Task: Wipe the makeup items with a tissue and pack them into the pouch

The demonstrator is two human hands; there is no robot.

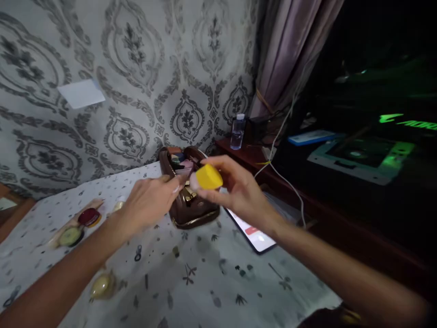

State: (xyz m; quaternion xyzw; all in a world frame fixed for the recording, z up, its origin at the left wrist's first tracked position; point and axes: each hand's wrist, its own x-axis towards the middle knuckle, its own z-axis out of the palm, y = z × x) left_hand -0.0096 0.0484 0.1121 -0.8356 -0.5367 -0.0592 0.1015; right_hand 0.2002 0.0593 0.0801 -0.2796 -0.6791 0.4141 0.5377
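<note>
Yellow object (209, 176): held in the air over the brown bag (195, 213), toward 1 o'clock from the bag's front; its pale pinkish end points to 9 o'clock, toward the other hand.
Right hand (243, 193): the person's grip is partly closed, thumb below and fingers above, with the yellow object between them.
Left hand (148, 200): its fingers are bent near the bag's opening, close to the object's pale end; blur and overlap hide whether this grip has hold of anything.
Bag: it sits upright on the counter (160, 273), with gold-coloured fittings at its front and a zip along its lower edge; mixed contents show in the top.
Counter cover: pale cloth printed with small leaves and fruit.
9 o'clock from the bag: a dark red round case (89, 217), with a greenish round item (71, 236) just beside it; a small cream item (118, 206) lies near the left wrist.
Between 7 and 8 o'clock: a shiny cream-gold round item (101, 286).
4 o'clock: a lit tablet (257, 237), partly under the right forearm.
1 o'clock: a clear bottle (236, 133) with a white cap, upright on a reddish surface (227, 146).
2 o'clock: a dark panel with green lettering (406, 120).
</note>
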